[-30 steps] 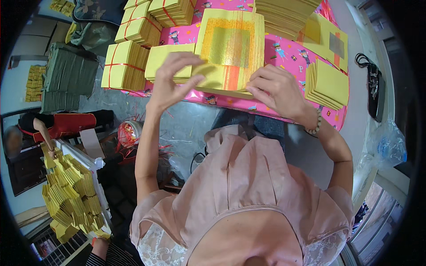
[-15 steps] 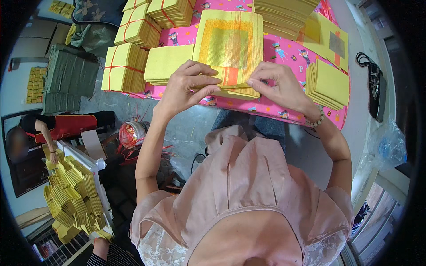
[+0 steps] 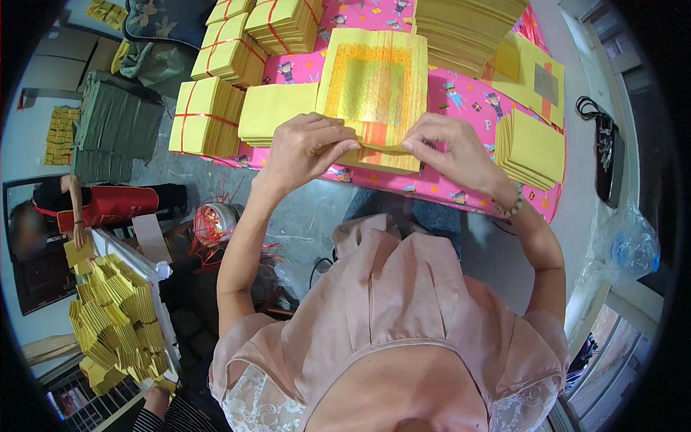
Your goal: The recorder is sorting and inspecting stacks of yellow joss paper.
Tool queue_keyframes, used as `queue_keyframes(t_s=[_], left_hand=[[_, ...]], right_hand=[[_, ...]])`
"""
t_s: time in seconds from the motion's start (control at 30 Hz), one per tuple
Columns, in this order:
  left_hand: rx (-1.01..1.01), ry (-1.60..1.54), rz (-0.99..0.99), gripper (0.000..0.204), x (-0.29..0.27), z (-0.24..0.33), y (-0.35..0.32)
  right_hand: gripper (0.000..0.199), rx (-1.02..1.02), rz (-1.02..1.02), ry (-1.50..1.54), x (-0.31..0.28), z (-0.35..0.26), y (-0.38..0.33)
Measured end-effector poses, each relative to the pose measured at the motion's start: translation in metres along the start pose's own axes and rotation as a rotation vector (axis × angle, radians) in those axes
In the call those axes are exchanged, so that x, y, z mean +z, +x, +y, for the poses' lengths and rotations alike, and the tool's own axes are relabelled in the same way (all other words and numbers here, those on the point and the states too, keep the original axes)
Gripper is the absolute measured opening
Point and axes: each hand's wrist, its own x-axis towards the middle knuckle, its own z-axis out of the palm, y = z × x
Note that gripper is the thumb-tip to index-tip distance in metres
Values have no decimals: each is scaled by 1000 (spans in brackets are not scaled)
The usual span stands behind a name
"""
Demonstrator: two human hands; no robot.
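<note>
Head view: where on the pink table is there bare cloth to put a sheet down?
Bare pink table cloth shows between the gold-printed sheet stack and the sheets with a grey square. A thin strip runs along the near edge, right of the right hand. The far left is crowded with tied yellow bundles.

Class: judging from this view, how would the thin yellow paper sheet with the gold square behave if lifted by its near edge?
The thin yellow paper sheet with the gold square probably flops: both hands, left hand and right hand, are folding its edge easily. Likely light. It may slide off the stack beneath.
</note>
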Motion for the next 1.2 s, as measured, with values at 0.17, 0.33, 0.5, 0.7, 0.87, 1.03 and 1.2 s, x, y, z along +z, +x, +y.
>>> queue_keyframes(t_s=[0.17, 0.33, 0.5, 0.7, 0.87, 1.03, 1.2], left_hand=[[43, 105, 4, 15, -5, -4, 10], [-71, 81, -66, 18, -17, -7, 30], [259, 418, 400, 36, -8, -8, 46], [84, 341, 93, 55, 13, -11, 61], [2, 388, -89, 70, 24, -20, 65], [-55, 356, -131, 74, 28, -23, 68], [-63, 325, -162, 74, 30, -28, 72]], right_hand=[[25, -345, 229, -451, 3, -3, 7], [33, -270, 159, -400, -11, 9, 23], [34, 119, 185, -53, -33, 11, 52], [39, 376, 130, 310, -59, 44, 85], [40, 358, 148, 189, -61, 66, 100], [39, 266, 266, -320, -61, 57, 104], [34, -32, 450, -582, -58, 42, 121]])
